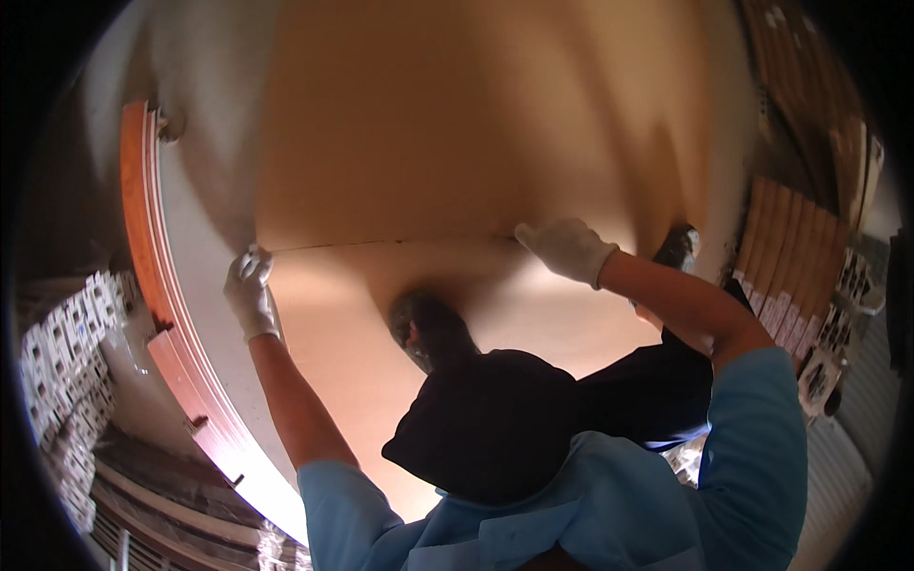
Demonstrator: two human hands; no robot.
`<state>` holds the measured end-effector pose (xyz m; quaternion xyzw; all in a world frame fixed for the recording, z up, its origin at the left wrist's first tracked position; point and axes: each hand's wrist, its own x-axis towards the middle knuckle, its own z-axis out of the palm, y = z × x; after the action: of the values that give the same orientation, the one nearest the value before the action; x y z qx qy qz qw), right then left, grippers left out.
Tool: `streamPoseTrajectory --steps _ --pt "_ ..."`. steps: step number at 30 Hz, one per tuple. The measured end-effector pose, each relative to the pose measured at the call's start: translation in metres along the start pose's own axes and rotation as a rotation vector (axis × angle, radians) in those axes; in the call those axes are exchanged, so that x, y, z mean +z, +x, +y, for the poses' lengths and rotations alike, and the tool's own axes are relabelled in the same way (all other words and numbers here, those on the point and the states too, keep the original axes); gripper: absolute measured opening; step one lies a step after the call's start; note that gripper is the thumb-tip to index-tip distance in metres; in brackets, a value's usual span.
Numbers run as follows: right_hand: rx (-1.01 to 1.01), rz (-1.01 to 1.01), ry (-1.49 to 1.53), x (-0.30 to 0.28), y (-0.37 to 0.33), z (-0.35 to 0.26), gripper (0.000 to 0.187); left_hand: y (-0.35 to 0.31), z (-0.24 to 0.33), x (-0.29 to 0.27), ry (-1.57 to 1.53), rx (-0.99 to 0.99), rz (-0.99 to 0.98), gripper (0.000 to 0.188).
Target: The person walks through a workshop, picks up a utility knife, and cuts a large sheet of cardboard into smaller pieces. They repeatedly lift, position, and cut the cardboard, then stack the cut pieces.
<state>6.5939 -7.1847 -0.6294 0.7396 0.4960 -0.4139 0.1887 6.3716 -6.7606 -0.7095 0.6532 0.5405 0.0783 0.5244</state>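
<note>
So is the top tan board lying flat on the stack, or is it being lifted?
Flat, as far as shows: the top board lies on the sheet below, its far edge flush. Left hand and right hand grip that edge.

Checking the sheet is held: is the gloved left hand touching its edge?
Touching: the head view shows the left hand gripping the tan sheet's corner edge.

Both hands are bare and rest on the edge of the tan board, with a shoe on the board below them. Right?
Not quite. The head view shows the left hand and right hand in white gloves. They do rest on the tan board edge, with a shoe below.
</note>
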Motion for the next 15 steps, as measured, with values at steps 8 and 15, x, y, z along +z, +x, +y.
streamPoseTrajectory --steps 8,15 --pt "-0.052 0.306 0.017 0.039 -0.001 0.006 0.043 -0.149 0.055 0.205 0.702 1.068 -0.305 0.033" --pt "0.052 0.108 0.151 0.006 -0.007 -0.001 0.022 -0.162 0.051 0.247 0.794 1.244 -0.453 0.039"
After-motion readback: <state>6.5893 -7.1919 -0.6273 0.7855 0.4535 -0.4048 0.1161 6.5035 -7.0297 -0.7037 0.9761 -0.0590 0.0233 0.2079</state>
